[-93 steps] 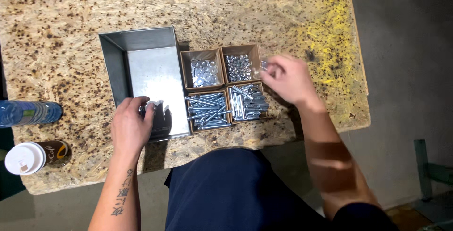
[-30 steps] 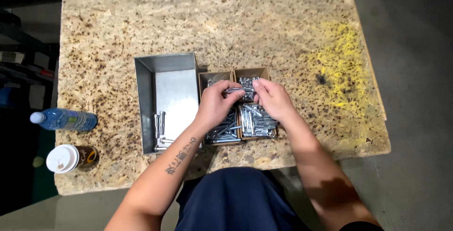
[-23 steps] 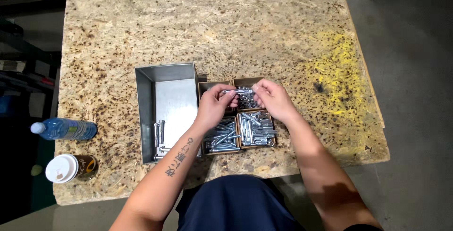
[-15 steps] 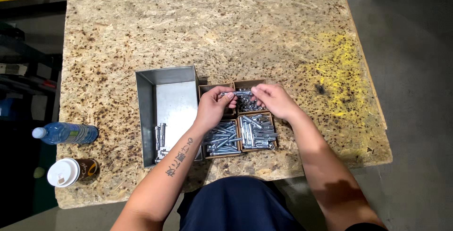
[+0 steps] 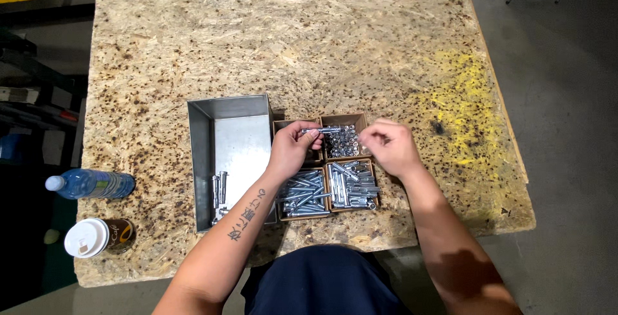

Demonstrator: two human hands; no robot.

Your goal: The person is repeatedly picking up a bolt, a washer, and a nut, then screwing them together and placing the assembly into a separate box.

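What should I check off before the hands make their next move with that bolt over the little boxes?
1. Bolt pinched in the left hand: ok, fingertips hold it level.
2. Right hand holds a small part: cannot tell, its fingers are curled shut.
3. Four small cardboard boxes stocked: ok for three; the left hand hides the fourth.
4. Metal tray has room: ok, only a few pieces lie at its near left.
5. Water bottle and lidded cup away from the work: ok, at the table's left edge.
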